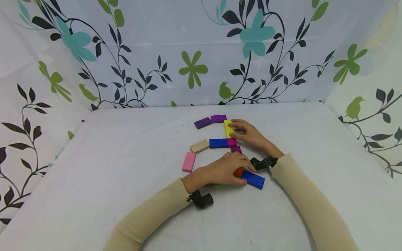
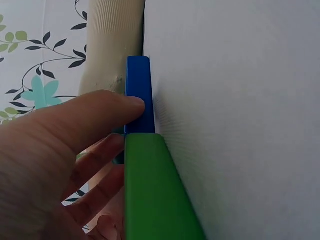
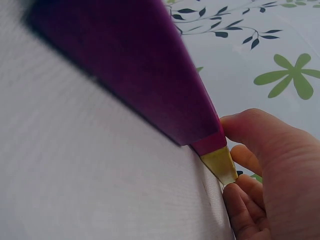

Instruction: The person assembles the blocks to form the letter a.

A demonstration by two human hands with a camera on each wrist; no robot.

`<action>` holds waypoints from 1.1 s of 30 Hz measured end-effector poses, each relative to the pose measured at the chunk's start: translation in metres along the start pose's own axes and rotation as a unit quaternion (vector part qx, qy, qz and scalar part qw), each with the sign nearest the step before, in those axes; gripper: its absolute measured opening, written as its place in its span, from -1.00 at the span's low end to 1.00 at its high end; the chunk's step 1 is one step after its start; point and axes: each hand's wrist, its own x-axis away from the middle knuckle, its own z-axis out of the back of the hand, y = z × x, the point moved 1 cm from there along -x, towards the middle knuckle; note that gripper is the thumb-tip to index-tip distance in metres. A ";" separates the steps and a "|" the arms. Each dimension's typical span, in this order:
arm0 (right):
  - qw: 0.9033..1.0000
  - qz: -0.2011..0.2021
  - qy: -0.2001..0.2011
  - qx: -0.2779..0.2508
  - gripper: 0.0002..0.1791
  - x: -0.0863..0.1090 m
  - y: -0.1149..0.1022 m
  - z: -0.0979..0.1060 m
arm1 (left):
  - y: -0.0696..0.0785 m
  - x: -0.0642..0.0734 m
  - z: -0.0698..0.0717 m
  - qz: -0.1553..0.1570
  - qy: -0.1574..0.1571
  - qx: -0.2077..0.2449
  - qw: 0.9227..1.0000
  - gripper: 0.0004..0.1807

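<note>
My left hand grips a blue block at the front right of a row of coloured blocks. Its thumb presses the block's near side in the left wrist view, where a green block stands right beside it. An orange block shows partly under the fingers. Farther back, my right hand holds a yellow block between thumb and fingers. A magenta block meets the yellow one's near end, and a dark purple block looms large in the right wrist view.
Two purple blocks lie behind the yellow one. A second blue block, a tan block and a pink block curve round to the left on the white table. Patterned cloth hangs behind.
</note>
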 end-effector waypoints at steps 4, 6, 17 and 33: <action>1.000 0.002 -0.001 -0.001 -0.45 -0.001 0.002 -0.001 | -0.003 0.001 0.000 0.004 -0.008 0.009 1.000 -0.57; 1.000 0.002 -0.002 -0.002 -0.45 0.000 0.002 -0.001 | -0.003 0.002 0.000 0.005 -0.014 0.017 1.000 -0.57; 1.000 -0.007 -0.006 0.003 -0.43 0.000 0.000 -0.001 | -0.004 0.000 -0.001 0.012 -0.026 0.052 0.998 -0.57; 1.000 -0.005 -0.004 0.001 -0.44 -0.005 0.003 -0.003 | -0.007 0.002 0.002 -0.004 0.016 0.068 0.998 -0.66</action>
